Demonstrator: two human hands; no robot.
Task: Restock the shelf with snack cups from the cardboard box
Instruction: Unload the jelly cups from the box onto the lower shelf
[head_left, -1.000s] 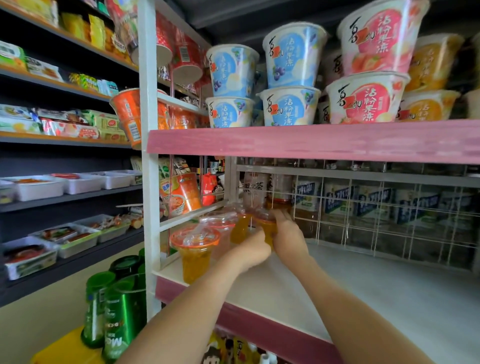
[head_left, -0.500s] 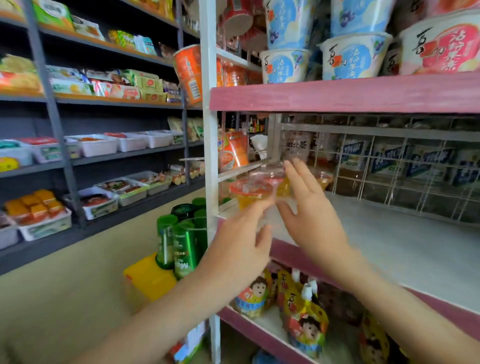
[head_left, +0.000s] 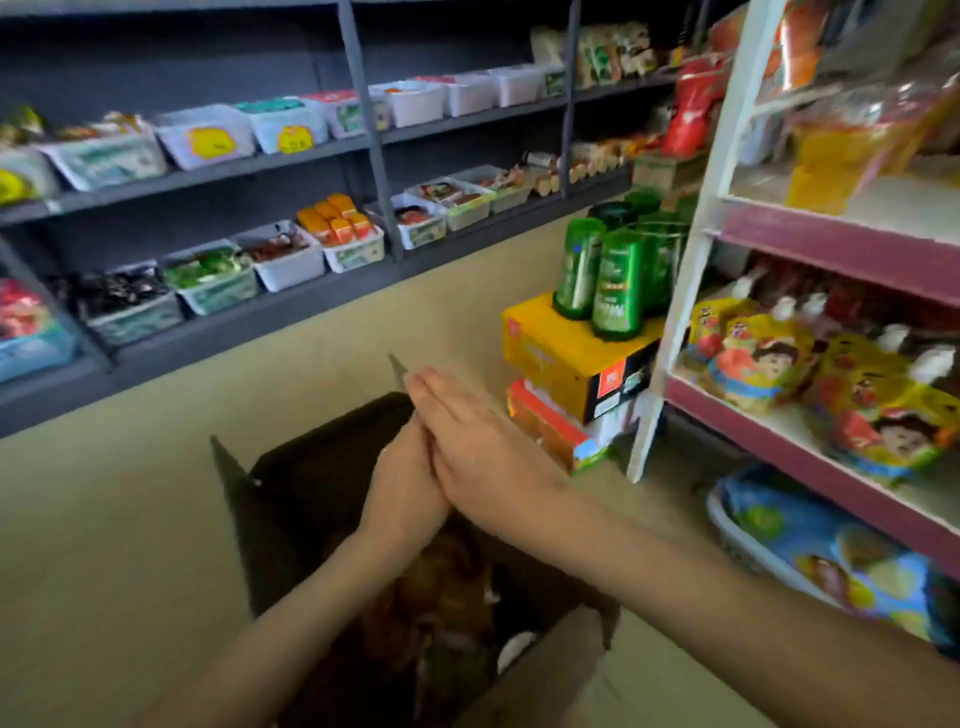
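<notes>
Two bare hands meet above an open brown cardboard box that stands on the beige floor, the right hand laid across the left hand so that they touch. Neither grip holds anything: the right hand's fingers are straight and pressed side by side, and what shows of the left hand is likewise flat, though the right covers most of its fingers. Inside the box, under the forearms, lies a blurred reddish-brown heap of snack cups, too soft to tell apart. Just beyond the box, green bottles stand on a yellow carton stacked on an orange-red carton. To the right rises a white shelf with pink front edges; blurred orange-filled clear cups sit on its upper level, yellow cartoon-printed pouches on the level below, and blue packs lowest. Along the far wall, dark grey racking carries rows of white plastic trays of packaged snacks.
</notes>
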